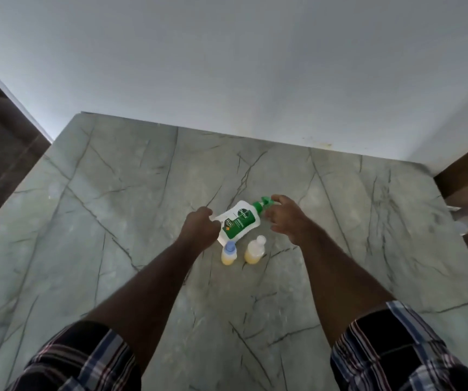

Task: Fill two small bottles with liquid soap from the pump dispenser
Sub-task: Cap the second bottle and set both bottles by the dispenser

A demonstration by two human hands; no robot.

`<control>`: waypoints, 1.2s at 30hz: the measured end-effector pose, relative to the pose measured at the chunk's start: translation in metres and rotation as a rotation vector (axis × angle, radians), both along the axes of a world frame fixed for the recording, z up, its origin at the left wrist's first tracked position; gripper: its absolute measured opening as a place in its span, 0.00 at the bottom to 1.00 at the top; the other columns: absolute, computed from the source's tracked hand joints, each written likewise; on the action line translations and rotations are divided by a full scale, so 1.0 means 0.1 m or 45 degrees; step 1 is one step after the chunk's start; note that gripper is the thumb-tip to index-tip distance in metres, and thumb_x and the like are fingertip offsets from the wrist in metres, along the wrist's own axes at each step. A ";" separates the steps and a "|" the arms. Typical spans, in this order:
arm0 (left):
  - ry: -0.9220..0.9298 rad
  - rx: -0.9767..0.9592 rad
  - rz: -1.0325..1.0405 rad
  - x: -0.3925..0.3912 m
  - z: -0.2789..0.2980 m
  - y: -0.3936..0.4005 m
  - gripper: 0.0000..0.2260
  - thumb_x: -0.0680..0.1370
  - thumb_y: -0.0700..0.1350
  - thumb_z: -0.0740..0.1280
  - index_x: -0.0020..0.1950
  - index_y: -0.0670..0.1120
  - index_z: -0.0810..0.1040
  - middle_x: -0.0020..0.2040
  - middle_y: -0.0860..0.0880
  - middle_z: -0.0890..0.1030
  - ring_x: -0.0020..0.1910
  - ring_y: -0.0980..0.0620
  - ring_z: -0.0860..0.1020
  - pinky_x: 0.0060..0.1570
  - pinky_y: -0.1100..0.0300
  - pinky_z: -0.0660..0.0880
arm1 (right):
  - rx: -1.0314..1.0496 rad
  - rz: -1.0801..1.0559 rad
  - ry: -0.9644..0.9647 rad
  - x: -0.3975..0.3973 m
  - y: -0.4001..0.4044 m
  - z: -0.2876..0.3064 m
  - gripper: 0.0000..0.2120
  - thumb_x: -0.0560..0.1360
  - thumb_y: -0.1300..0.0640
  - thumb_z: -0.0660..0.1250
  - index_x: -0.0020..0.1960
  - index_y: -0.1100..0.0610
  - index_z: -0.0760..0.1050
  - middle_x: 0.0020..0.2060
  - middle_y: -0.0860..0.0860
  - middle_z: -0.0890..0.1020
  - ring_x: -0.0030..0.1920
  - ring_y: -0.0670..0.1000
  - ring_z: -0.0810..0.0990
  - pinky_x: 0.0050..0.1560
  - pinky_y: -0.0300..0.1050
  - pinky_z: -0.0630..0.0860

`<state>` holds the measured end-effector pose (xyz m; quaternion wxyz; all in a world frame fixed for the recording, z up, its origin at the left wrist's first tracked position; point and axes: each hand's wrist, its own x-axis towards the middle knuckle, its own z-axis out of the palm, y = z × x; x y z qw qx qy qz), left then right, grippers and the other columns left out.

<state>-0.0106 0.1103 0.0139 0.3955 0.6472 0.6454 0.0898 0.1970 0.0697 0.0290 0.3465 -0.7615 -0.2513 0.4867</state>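
A white plastic pump dispenser with a green label and green pump head [238, 222] is held tilted above the grey veined marble desk [114, 193], its pump end pointing up and to the right. Its lower end is gripped by the left hand [200, 225], whose fingers are curled round it. The right hand [285, 217] is seen just beside the green pump head, its fingers loosely spread; whether they touch the pump cannot be told. Two small clear plastic bottles partly filled with yellow liquid are stood upright on the desk just below the dispenser: one with a blue cap [229, 253], and, just to its right, one with a clear top [254, 249]. Plaid sleeves [390, 351] are seen on both arms.
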 end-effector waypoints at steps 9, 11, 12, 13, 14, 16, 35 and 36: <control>-0.008 -0.138 -0.164 0.20 -0.09 0.23 0.29 0.78 0.48 0.72 0.76 0.43 0.68 0.66 0.42 0.79 0.62 0.45 0.79 0.61 0.55 0.75 | -0.072 -0.015 0.125 -0.03 0.37 -0.07 0.36 0.76 0.65 0.66 0.77 0.45 0.56 0.58 0.58 0.79 0.47 0.56 0.84 0.33 0.47 0.80; -0.048 -0.159 -0.161 0.27 -0.08 0.28 0.26 0.77 0.48 0.72 0.73 0.43 0.70 0.65 0.42 0.80 0.61 0.44 0.79 0.62 0.51 0.77 | -0.057 -0.048 0.167 -0.07 0.44 -0.07 0.35 0.77 0.65 0.65 0.78 0.47 0.54 0.52 0.59 0.80 0.45 0.56 0.84 0.34 0.48 0.81; -0.076 -0.156 -0.154 0.29 -0.08 0.30 0.25 0.77 0.47 0.73 0.72 0.42 0.71 0.64 0.42 0.80 0.60 0.43 0.80 0.61 0.49 0.78 | -0.042 -0.051 0.189 -0.10 0.48 -0.06 0.35 0.77 0.66 0.65 0.78 0.48 0.54 0.52 0.59 0.80 0.45 0.56 0.84 0.35 0.47 0.81; -0.110 -0.154 -0.140 0.29 -0.08 0.32 0.25 0.77 0.45 0.73 0.71 0.42 0.72 0.62 0.42 0.80 0.59 0.43 0.81 0.61 0.48 0.78 | -0.020 -0.050 0.206 -0.12 0.52 -0.04 0.35 0.77 0.67 0.65 0.78 0.49 0.55 0.53 0.60 0.80 0.45 0.56 0.84 0.35 0.47 0.81; -0.156 -0.148 -0.116 0.28 -0.07 0.35 0.26 0.76 0.44 0.74 0.71 0.41 0.72 0.62 0.42 0.81 0.58 0.43 0.81 0.60 0.47 0.79 | 0.013 -0.048 0.224 -0.13 0.55 -0.02 0.36 0.75 0.69 0.65 0.78 0.49 0.56 0.55 0.61 0.79 0.46 0.56 0.83 0.36 0.47 0.81; -0.292 -0.157 -0.048 0.19 -0.06 0.42 0.26 0.73 0.40 0.76 0.70 0.40 0.73 0.60 0.42 0.82 0.56 0.43 0.83 0.56 0.48 0.80 | 0.107 -0.038 0.240 -0.17 0.60 0.06 0.37 0.73 0.71 0.66 0.77 0.51 0.59 0.55 0.61 0.79 0.49 0.57 0.83 0.43 0.51 0.83; -0.263 0.435 0.193 -0.54 0.07 -0.32 0.19 0.71 0.48 0.78 0.52 0.49 0.69 0.47 0.52 0.76 0.43 0.55 0.76 0.39 0.56 0.76 | 0.249 0.583 -0.196 -0.36 0.11 0.48 0.30 0.71 0.70 0.67 0.71 0.55 0.70 0.51 0.52 0.82 0.44 0.48 0.81 0.38 0.39 0.76; -0.261 0.428 0.209 -0.53 0.05 -0.35 0.19 0.71 0.47 0.77 0.51 0.50 0.69 0.47 0.53 0.75 0.42 0.57 0.75 0.38 0.56 0.74 | 0.238 0.574 -0.200 -0.32 0.05 0.47 0.29 0.72 0.69 0.66 0.71 0.55 0.70 0.51 0.52 0.83 0.44 0.49 0.80 0.40 0.42 0.76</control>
